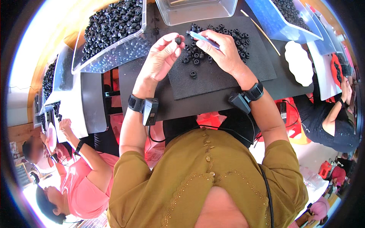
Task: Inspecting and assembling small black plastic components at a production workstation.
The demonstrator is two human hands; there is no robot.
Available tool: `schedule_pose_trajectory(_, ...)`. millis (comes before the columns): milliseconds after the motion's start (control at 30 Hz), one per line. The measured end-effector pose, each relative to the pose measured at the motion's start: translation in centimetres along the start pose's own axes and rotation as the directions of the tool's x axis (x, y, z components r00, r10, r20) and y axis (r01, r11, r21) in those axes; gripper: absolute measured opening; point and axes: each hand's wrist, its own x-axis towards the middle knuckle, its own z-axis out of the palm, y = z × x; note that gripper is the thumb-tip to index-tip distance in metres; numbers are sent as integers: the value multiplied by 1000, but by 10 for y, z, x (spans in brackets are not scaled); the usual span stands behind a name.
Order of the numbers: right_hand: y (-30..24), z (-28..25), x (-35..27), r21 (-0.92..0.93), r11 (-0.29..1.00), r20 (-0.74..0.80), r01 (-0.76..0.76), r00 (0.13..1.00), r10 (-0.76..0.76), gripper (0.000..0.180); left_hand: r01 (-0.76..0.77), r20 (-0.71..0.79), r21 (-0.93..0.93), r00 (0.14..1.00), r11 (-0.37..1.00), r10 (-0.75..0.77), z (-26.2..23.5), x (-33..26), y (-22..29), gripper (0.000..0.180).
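Observation:
My left hand [162,55] pinches a small round black part [178,40] between thumb and fingertips, above the dark table. Closed around a light-blue, pen-like tool [204,39] is my right hand [224,51]; the tool's tip points left, toward the part, with a small gap showing. What kind of tip it has is too small to tell. Beneath and beyond both hands, a heap of small black ring-shaped parts [240,41] lies on a dark foam mat [209,83]. One loose black part [193,74] sits apart from the heap, on the near side.
A clear bin [110,62] full of black parts stands at the left. Another clear bin [195,17] is at the back. Right of the mat are a thin stick [262,32], a bluish bin [283,28] and a white scalloped dish [299,62]. Other people work at both sides.

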Motion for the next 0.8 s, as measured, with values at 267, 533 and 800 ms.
schedule_pose_trajectory(267,6,4,-2,-82,992,53,97,994,-93,28,-31,60,-99,998,995,37,-11,1,-7,28)
schedule_pose_trajectory(533,4,4,-4,-212,957,84,197,980,-183,26,-23,43,-116,999,993,28,-8,-1,-9,27)
schedule_pose_trajectory(800,5,6,-5,-269,946,52,180,984,-172,24,-23,58,-78,998,997,27,-2,-2,-7,22)
